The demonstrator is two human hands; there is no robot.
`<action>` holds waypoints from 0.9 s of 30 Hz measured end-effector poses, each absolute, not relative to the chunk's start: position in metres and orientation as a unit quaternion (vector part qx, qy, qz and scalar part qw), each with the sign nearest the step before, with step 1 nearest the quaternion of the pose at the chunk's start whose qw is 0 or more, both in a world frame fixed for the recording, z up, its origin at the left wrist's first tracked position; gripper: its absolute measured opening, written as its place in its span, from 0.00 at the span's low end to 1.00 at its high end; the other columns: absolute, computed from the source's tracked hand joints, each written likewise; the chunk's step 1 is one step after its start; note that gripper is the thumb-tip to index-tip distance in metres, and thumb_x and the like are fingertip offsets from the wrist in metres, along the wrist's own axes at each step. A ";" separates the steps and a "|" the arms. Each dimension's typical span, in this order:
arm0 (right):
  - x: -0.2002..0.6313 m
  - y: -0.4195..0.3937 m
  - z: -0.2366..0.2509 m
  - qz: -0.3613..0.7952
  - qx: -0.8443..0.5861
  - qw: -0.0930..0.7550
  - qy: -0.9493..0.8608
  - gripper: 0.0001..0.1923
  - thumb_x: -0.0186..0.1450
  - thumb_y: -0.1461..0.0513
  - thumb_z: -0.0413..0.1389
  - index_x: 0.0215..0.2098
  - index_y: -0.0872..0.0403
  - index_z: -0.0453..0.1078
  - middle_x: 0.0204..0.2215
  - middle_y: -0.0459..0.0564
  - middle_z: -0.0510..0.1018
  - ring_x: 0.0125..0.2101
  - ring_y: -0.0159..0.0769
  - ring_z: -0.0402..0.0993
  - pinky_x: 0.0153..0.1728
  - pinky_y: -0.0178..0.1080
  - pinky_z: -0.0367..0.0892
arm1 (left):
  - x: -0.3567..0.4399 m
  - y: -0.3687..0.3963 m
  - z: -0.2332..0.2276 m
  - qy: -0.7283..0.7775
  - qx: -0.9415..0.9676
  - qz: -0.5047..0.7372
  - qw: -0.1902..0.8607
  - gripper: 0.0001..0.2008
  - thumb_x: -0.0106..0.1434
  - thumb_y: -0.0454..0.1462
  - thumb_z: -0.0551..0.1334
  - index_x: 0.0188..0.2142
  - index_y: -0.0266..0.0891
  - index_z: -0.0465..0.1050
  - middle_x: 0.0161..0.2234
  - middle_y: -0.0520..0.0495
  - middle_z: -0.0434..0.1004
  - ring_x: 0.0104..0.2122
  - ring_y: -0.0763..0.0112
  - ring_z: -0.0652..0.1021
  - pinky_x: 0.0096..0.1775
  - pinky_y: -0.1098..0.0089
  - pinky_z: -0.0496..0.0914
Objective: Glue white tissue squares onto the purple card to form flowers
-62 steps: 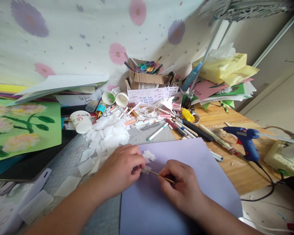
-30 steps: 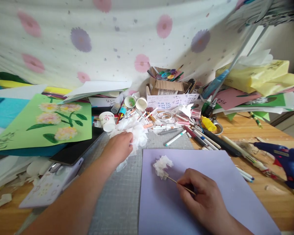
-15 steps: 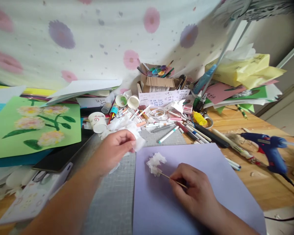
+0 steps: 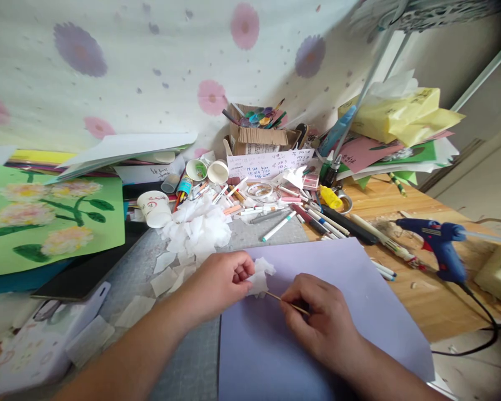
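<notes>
A sheet of purple paper (image 4: 334,345) lies in front of me, with a cluster of crumpled white tissue paper (image 4: 266,265) near its upper left. My left hand (image 4: 221,281) pinches a small piece of white tissue paper (image 4: 257,283) over that cluster, partly covering it. Held like a pencil in my right hand (image 4: 317,312) is a thin wooden stick (image 4: 275,298); its tip reaches the tissue's lower edge. A loose heap of white tissue pieces (image 4: 202,228) sits beyond my left hand on the grey cutting mat (image 4: 187,356).
A blue glue gun (image 4: 440,245) with a cable lies at the right on the wooden table. Markers (image 4: 278,225), paper cups (image 4: 154,209) and a cardboard box (image 4: 256,136) crowd the back. At the left is a green sheet with paper flowers (image 4: 104,239) above a dark tablet (image 4: 92,267).
My left hand has moved from beside the tissue heap, right and down to the cluster, carrying a tissue piece. My right hand stays near the cluster with the stick. The view has shifted slightly right.
</notes>
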State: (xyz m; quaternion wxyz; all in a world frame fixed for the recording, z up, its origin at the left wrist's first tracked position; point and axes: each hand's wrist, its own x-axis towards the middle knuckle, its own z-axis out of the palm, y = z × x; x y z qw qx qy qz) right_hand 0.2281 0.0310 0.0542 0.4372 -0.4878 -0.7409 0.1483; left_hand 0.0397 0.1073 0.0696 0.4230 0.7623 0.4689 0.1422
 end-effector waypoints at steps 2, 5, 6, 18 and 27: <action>0.230 0.029 0.056 0.143 -0.480 0.468 -0.728 0.08 0.55 0.70 0.51 0.21 0.54 0.65 0.16 0.43 0.68 0.18 0.28 0.63 0.21 0.32 0.56 | 0.041 0.107 0.073 0.463 0.788 0.133 0.384 0.04 0.54 0.32 0.56 0.26 0.39 0.69 0.22 0.56 0.68 0.23 0.76 0.68 0.26 0.75 0.59; 0.232 0.025 0.058 0.132 -0.458 0.535 -0.697 0.07 0.57 0.70 0.52 0.24 0.53 0.65 0.18 0.44 0.70 0.20 0.30 0.66 0.22 0.33 0.58 | 0.043 0.107 0.077 0.451 0.815 0.133 0.340 0.07 0.54 0.31 0.55 0.25 0.39 0.70 0.23 0.55 0.69 0.23 0.76 0.68 0.27 0.75 0.59; 0.232 0.025 0.059 0.128 -0.452 0.549 -0.691 0.07 0.58 0.70 0.52 0.25 0.53 0.65 0.18 0.45 0.70 0.20 0.31 0.66 0.22 0.34 0.58 | 0.044 0.107 0.077 0.448 0.818 0.138 0.334 0.07 0.54 0.30 0.55 0.25 0.39 0.71 0.24 0.55 0.69 0.24 0.76 0.69 0.27 0.75 0.59; 0.224 0.032 0.051 0.082 -0.478 0.459 -0.744 0.09 0.57 0.72 0.51 0.24 0.54 0.66 0.17 0.43 0.66 0.20 0.29 0.62 0.23 0.32 0.56 | 0.050 0.110 0.067 0.442 0.823 0.162 0.317 0.09 0.55 0.28 0.57 0.28 0.40 0.75 0.30 0.52 0.71 0.28 0.75 0.72 0.31 0.74 0.62; 0.219 0.035 0.048 0.078 -0.452 0.408 -0.790 0.10 0.57 0.72 0.50 0.22 0.54 0.65 0.16 0.43 0.67 0.19 0.29 0.62 0.22 0.31 0.55 | 0.048 0.109 0.063 0.411 0.844 0.171 0.298 0.09 0.53 0.27 0.60 0.31 0.41 0.75 0.35 0.51 0.71 0.32 0.73 0.72 0.34 0.73 0.65</action>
